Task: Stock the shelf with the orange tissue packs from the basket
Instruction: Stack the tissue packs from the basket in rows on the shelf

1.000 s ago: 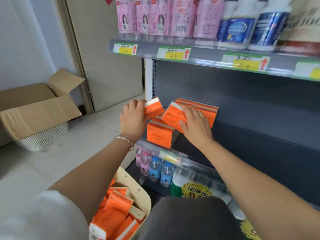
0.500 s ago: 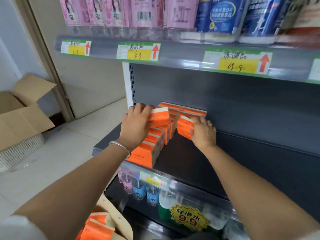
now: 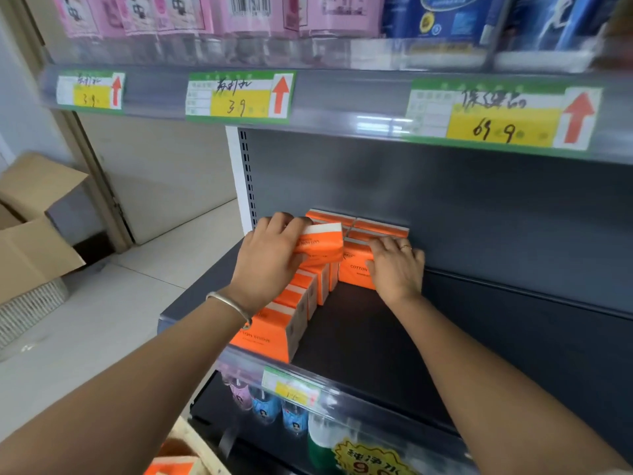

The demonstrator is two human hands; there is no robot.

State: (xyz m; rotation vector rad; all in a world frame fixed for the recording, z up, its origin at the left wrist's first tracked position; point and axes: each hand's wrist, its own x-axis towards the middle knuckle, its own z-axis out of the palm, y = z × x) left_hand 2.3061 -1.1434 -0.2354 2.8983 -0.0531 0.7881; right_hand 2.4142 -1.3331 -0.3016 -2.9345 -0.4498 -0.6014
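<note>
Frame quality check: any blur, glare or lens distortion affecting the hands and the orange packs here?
Head view, centre: sharp, with print legible on the orange tissue pack under the right hand and on the orange-and-white tissue pack gripped by the left hand. Head view, top: pink packages smeared by blur. Head view, upper right: a white glare streak on the grey shelf rail, which the wide lens bows.

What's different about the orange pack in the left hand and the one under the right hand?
The left pack is held up above the row, tilted; the right pack stands on the shelf. The left hand grips the left pack with curled fingers; the right hand lies over the right pack's right side. Both are orange with a white band, the same kind.
</note>
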